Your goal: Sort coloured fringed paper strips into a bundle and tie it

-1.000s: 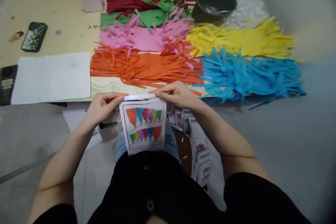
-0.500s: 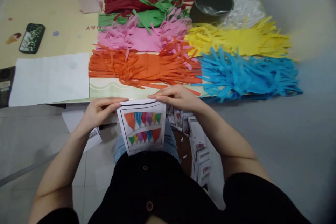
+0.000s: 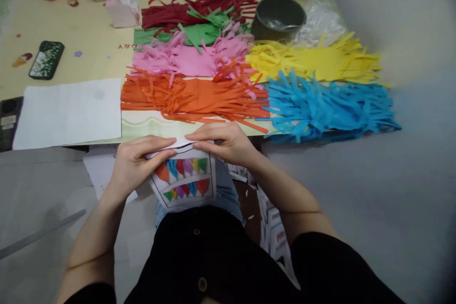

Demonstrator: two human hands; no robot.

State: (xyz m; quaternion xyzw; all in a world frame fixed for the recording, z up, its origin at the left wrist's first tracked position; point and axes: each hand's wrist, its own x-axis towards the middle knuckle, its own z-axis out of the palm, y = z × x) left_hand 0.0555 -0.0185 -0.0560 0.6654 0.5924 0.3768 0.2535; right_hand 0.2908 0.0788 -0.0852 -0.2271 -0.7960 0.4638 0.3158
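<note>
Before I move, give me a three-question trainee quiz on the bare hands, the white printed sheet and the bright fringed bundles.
1. True or false: the bare left hand and the bare right hand both grip the white sheet printed with colourful tassels.

2. Which bundle lies at the right end of the orange fringed bundle of strips?
A) the dark red fringed bundle
B) the bright blue fringed bundle
C) the green fringed bundle

3. Fill in: the dark phone with a speckled back lies to the ____ of the orange bundle.

Key: 1 true; 2 B; 3 left.
</note>
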